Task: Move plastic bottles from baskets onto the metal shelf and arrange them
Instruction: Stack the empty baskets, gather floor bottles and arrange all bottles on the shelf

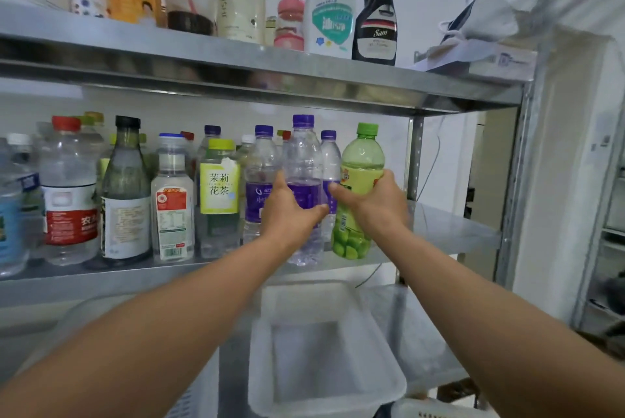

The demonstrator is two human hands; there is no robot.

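Our left hand (291,211) grips the purple-capped bottle (303,154), our right hand (375,204) the green bottle (362,154); crowded bottles (71,187) left, white basket (262,343) below.

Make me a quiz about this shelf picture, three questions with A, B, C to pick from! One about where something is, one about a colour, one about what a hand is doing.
1. Where does the black bottle stand?
A) on the top shelf
B) on the middle shelf
C) in the basket

2. The right hand holds a green bottle. What colour is its cap?
A) red
B) green
C) purple

3. What is the left hand doing?
A) gripping a purple-capped bottle
B) hanging empty
C) lying flat on the shelf

Answers:
1 A, it stands on the highest board in view, above both hands.
2 B, the cap is bright green, like the bottle.
3 A, its thumb and fingers curl round the clear bottle.
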